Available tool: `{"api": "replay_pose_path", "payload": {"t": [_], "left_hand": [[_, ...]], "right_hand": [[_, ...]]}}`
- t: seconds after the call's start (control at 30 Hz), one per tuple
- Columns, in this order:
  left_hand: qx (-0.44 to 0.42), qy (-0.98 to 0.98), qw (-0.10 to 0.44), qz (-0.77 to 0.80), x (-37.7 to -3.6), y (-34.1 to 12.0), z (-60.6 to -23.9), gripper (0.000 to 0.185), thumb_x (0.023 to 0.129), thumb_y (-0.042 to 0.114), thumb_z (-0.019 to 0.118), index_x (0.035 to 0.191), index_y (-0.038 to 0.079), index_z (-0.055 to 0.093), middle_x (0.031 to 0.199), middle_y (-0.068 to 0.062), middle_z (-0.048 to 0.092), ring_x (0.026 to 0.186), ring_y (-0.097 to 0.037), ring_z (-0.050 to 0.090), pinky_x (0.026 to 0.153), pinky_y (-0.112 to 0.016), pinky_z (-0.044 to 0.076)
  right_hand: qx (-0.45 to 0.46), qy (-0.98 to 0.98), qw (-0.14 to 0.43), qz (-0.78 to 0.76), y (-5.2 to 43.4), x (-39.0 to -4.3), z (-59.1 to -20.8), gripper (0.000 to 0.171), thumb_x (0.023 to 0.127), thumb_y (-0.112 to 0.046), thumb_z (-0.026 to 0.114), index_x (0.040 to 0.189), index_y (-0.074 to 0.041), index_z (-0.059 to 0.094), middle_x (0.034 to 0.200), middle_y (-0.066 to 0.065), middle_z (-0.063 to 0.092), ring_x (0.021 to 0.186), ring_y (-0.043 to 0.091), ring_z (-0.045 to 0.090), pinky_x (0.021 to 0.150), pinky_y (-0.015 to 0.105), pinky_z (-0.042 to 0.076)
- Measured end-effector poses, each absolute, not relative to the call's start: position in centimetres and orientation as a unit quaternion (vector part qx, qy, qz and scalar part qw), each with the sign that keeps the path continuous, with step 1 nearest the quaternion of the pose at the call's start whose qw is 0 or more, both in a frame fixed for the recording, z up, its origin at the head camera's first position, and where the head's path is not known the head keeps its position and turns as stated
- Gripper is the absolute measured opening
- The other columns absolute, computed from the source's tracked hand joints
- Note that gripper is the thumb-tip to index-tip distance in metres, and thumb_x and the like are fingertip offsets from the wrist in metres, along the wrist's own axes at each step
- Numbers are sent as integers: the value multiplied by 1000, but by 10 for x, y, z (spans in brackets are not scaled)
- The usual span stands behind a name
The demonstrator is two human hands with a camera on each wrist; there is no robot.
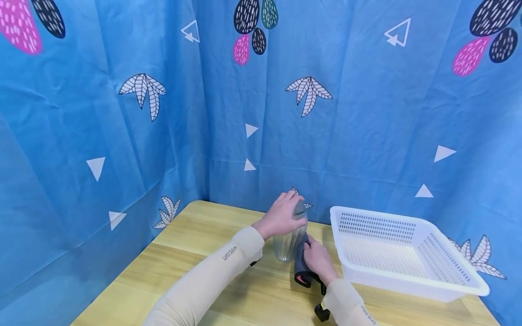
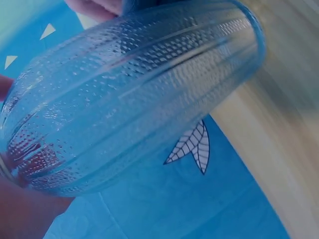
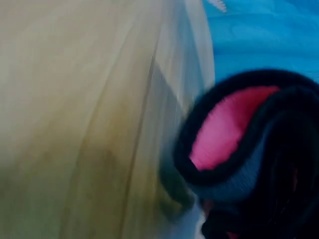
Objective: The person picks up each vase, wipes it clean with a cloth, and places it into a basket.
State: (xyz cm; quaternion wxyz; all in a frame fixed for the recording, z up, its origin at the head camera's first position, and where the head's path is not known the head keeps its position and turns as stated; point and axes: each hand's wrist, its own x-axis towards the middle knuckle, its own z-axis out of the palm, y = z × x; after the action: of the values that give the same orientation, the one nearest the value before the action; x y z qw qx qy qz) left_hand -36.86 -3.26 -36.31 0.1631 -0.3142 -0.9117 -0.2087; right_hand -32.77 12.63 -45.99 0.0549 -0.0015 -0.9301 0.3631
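A clear, ribbed glass vase (image 1: 285,246) stands near the back of the wooden table, its textured wall (image 2: 134,99) filling much of the left wrist view. My left hand (image 1: 282,216) grips it around the top. In my right hand (image 1: 319,260) is a folded grey cloth (image 1: 300,265) with black edging, held against or close beside the vase's right side. A pink inner face shows in the fold of the cloth (image 3: 224,129) in the right wrist view. The fingertips of my right hand are partly hidden behind the cloth.
To the right, a white perforated plastic basket (image 1: 350,267) sits on the wooden table (image 1: 195,244). A blue patterned curtain (image 1: 277,149) hangs along the table's back and left edges. Dark straps hang under my right wrist.
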Motion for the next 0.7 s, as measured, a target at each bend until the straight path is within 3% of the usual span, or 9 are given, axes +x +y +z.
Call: {"api": "replay_pose_path", "payload": {"t": [0.17,0.3,0.47,0.6,0.7], "left_hand": [[-296,-918,171,-201,-368,-35,-365,60,94,53,61,141,16,51,135,-3,43,124,-20,42,100,-37,47],[-294,-922,184,-170,-368,-35,-365,63,95,58,58,141,15,52,129,-3,48,121,-20,45,99,-38,46],[-279,-933,202,-107,-364,-36,-366,64,94,65,55,143,23,52,138,1,53,127,-20,49,101,-43,42],[-285,-933,192,-110,-362,-35,-362,62,95,58,58,147,24,49,142,0,53,130,-21,50,103,-46,43],[-297,-929,171,-140,-363,-33,-360,60,95,49,61,148,22,49,142,-3,51,129,-22,50,106,-46,43]], "right_hand": [[-1,-929,36,367,126,-324,-455,45,105,-18,41,145,1,50,141,30,54,128,50,51,102,60,43],[-10,-917,42,396,129,-319,-448,51,106,-20,38,152,3,39,149,31,45,136,50,43,109,61,37],[-14,-911,79,405,130,-313,-428,55,107,-23,37,156,0,31,154,30,39,139,50,40,111,61,35],[3,-900,135,415,131,-309,-407,56,108,-25,37,159,-6,27,156,27,36,142,47,37,113,61,33],[27,-899,170,402,129,-306,-399,55,108,-25,37,160,-10,26,153,27,42,138,46,43,109,62,37]]}}
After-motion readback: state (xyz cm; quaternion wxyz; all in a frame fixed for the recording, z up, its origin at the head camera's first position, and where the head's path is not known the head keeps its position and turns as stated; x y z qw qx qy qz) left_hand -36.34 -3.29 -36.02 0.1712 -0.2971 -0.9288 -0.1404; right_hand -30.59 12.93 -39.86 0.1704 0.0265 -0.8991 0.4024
